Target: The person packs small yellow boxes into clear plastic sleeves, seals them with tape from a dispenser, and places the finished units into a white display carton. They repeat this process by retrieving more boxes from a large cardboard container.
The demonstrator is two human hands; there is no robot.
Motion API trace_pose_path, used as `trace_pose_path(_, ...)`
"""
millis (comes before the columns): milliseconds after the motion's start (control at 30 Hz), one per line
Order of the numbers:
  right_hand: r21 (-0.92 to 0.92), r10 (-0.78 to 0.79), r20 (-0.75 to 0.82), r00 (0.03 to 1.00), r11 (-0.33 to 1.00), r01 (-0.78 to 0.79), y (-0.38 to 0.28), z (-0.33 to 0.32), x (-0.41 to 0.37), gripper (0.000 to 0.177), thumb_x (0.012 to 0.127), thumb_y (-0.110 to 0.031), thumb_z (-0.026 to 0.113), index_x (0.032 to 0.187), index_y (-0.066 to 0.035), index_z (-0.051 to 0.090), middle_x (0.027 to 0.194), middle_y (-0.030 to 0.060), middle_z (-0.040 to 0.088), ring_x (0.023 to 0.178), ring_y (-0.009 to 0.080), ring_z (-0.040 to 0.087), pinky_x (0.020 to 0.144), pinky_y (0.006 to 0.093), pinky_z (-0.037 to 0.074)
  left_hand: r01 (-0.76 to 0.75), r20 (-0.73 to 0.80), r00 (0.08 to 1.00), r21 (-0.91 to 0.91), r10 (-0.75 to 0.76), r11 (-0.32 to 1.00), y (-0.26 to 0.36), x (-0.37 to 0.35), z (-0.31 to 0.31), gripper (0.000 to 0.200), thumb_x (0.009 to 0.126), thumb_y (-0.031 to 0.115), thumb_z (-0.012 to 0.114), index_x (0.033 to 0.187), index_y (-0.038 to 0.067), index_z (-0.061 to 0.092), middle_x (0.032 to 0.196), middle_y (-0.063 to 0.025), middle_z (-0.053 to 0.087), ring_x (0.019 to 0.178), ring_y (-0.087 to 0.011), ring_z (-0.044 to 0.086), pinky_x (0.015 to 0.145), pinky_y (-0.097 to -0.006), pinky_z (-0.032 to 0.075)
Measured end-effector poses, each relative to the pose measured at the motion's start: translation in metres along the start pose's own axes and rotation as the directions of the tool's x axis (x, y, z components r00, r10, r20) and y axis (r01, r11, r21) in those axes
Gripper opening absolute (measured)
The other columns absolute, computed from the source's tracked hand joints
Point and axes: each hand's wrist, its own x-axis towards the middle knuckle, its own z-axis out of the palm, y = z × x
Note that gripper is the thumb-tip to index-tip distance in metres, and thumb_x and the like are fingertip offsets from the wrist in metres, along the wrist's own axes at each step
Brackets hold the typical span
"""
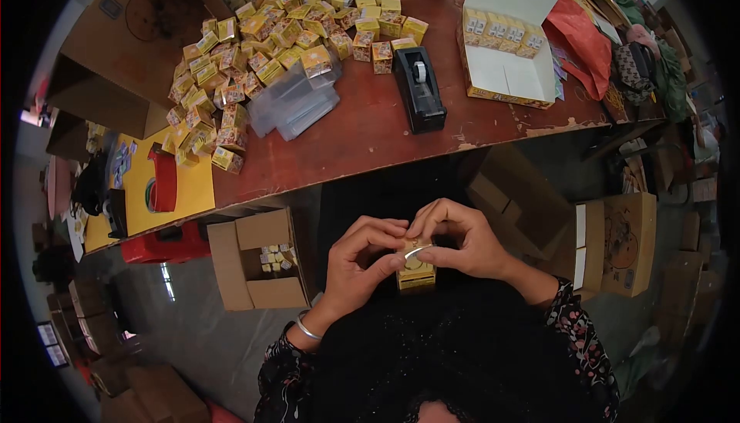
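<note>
Close to my body, below the table's front edge, a small yellow box (417, 278) is held between both hands. My left hand (365, 256) has its fingers bent round the box's left side, with the thumb against it. From the right, my right hand (460, 244) pinches at the box's top, where a pale curved strip (418, 252) shows by the thumb. What the strip belongs to is too small to tell. The fingertips of both hands nearly meet above the box.
On the red table (331, 162) lie a heap of small yellow boxes (270, 33), clear plastic sleeves (297, 103), a black tape dispenser (419, 90) and an open white display box (509, 76). An open carton (276, 293) stands lower left; more cartons (628, 246) stand right.
</note>
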Motion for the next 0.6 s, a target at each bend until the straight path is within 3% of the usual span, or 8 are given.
trace_pose_path(67,-0.045,0.029,-0.01,1.0,0.999,-0.029,-0.011,0.003,0.002,0.02,0.09,-0.008,0.079,0.102,-0.001,0.065,0.115,0.0121,0.067,0.106,0.0182,0.071,0.092,0.0318,0.058,-0.045,0.035,0.999,0.139,0.04,0.989,0.006,0.003,-0.003,0.015,0.092,0.004,0.076,0.106,-0.001,0.072,0.116,-0.0125,0.065,0.121,-0.0284,0.065,0.101,-0.0405,0.055)
trace_pose_path(133,-0.159,-0.046,-0.01,0.999,0.986,0.043,-0.013,0.0,0.002,0.018,0.089,-0.006,0.08,0.1,0.0,0.068,0.112,0.0123,0.069,0.104,0.0187,0.072,0.089,0.0317,0.06,-0.1,0.087,0.993,0.334,0.075,0.937,0.019,0.008,-0.002,0.015,0.09,0.003,0.077,0.105,0.0,0.074,0.11,-0.0123,0.068,0.117,-0.0279,0.067,0.099,-0.0389,0.056)
trace_pose_path(233,-0.246,-0.069,-0.013,0.998,0.967,0.064,-0.019,-0.003,0.004,0.013,0.088,-0.005,0.08,0.095,0.0,0.071,0.106,0.0123,0.071,0.1,0.0176,0.073,0.085,0.0305,0.06,-0.134,0.066,0.991,0.424,0.117,0.896,0.025,0.013,0.006,0.014,0.088,0.002,0.078,0.103,0.0,0.077,0.1,-0.0118,0.071,0.111,-0.0269,0.07,0.096,-0.0363,0.057)
trace_pose_path(367,-0.262,-0.032,-0.016,0.999,0.965,0.027,-0.029,-0.004,0.01,0.009,0.087,-0.006,0.08,0.089,0.0,0.073,0.099,0.0111,0.074,0.098,0.017,0.073,0.084,0.03,0.059,-0.088,0.015,0.996,0.447,0.091,0.89,0.032,0.013,0.009,0.015,0.088,0.002,0.078,0.103,0.001,0.078,0.098,-0.0114,0.072,0.109,-0.0264,0.071,0.093,-0.0346,0.059)
trace_pose_path(533,-0.355,-0.169,0.055,0.984,0.918,0.178,-0.018,-0.01,0.01,0.006,0.089,-0.006,0.078,0.09,-0.001,0.074,0.095,0.0089,0.075,0.099,0.0197,0.072,0.085,0.0332,0.058,-0.18,0.068,0.983,0.48,0.168,0.859,0.024,0.014,0.007,0.014,0.09,0.002,0.077,0.103,0.0,0.077,0.099,-0.0109,0.071,0.107,-0.0262,0.072,0.092,-0.0349,0.06)
trace_pose_path(600,-0.373,-0.211,0.038,0.977,0.904,0.21,-0.011,-0.009,0.008,0.006,0.089,-0.006,0.077,0.091,-0.001,0.074,0.095,0.009,0.075,0.098,0.0196,0.072,0.084,0.0332,0.057,-0.153,0.047,0.988,0.479,0.148,0.864,0.021,0.011,0.006,0.014,0.09,0.002,0.077,0.103,0.0,0.077,0.099,-0.0108,0.071,0.106,-0.0264,0.072,0.093,-0.0355,0.06)
